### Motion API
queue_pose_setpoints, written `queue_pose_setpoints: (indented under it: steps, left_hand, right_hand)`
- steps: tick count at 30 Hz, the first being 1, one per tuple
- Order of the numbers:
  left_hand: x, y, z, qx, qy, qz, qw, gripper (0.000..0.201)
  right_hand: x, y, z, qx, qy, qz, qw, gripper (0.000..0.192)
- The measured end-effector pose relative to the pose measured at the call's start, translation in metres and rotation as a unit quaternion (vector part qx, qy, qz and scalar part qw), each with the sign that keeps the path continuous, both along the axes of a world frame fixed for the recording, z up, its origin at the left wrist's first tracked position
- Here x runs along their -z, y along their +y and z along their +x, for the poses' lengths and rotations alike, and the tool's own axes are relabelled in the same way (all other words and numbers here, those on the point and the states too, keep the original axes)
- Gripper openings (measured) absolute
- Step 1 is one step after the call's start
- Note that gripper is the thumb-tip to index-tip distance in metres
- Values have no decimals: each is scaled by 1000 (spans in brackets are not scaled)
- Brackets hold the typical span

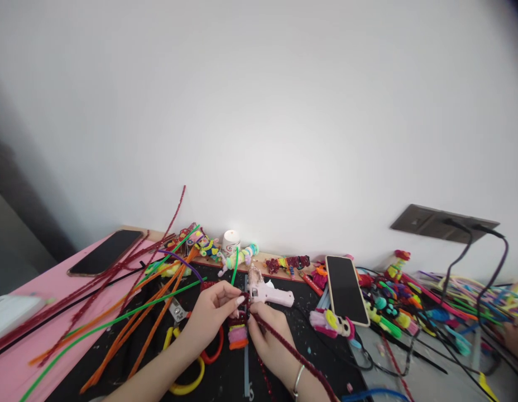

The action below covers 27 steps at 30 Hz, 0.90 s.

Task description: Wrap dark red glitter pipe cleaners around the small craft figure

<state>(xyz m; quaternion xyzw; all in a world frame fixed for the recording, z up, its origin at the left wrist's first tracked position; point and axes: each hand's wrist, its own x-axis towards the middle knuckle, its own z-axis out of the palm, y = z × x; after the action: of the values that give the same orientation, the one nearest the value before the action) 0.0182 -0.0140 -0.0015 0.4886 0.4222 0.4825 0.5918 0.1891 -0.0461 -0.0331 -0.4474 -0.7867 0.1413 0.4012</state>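
Note:
My left hand (217, 312) is closed in a pinch at the upper end of a small pipe-cleaner figure (238, 337), whose lower part shows pink and orange bands. Pinched beside it, my right hand (272, 330) grips a dark red pipe cleaner (298, 354) that trails over the hand toward the lower right. Dark red wrapping shows between the two hands; fingers partly hide it. Just behind them lies a pale pink glue gun (272, 295). Scissors with yellow handle loops (192, 382) lie under my left forearm, and a red-orange loop (215, 352) shows nearby.
Orange pipe cleaners (129, 324) and a green one (116, 321) spread across the left. Phones lie on the pink surface (106, 252) and at right (346, 290). A paper cup (231, 241) stands by the wall. Cables hang from a socket (443, 224). Another person's hand (516, 338) appears far right.

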Motion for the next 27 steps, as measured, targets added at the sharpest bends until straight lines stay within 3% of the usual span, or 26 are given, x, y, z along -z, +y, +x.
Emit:
queue_pose_setpoints:
  steps: [27]
  left_hand:
    - [5, -3, 4, 4, -2, -1, 1000, 27]
  right_hand:
    - [1, 0, -2, -25, -8, -5, 1000, 17]
